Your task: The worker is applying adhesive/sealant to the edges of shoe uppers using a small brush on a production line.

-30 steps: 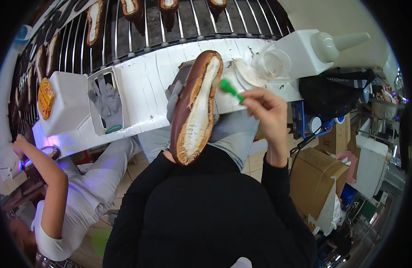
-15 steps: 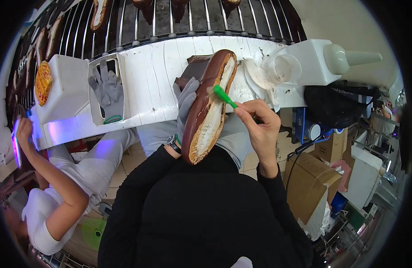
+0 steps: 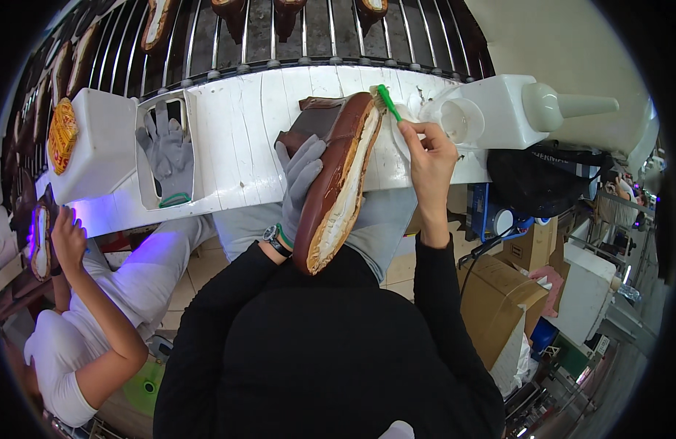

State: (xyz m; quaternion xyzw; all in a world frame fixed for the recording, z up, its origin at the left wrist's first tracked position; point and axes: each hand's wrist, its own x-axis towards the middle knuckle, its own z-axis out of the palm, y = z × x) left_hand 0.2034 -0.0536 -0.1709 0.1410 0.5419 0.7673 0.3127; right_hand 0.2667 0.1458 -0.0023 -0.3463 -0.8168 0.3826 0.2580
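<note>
My left hand (image 3: 300, 183), in a grey glove, is wrapped round a brown leather shoe upper (image 3: 329, 164) and holds it tilted, its pale underside facing right. The shoe's far end rests over the white bench. Bare, my right hand (image 3: 431, 157) pinches a small brush with a green handle (image 3: 388, 102). Its bristles are at the far end of the shoe's underside, by the rim; whether they touch it I cannot tell. Just right of the brush lies a clear round cup (image 3: 462, 119), tipped against a white plastic bottle (image 3: 502, 106) with a long nozzle.
The white bench (image 3: 239, 139) holds a bin with grey gloves (image 3: 166, 154) and a white container (image 3: 96, 143) bearing a yellow packet (image 3: 62, 136). Beyond it runs a roller rack (image 3: 305, 36) with more shoes. A co-worker's hand (image 3: 68, 238) is near another shoe at left. Cardboard boxes (image 3: 499, 300) stand at right.
My right hand has moved the brush from the middle of the shoe's underside to its far end. The shoe has shifted slightly left. At left, the co-worker's hand has moved down and a shoe has appeared.
</note>
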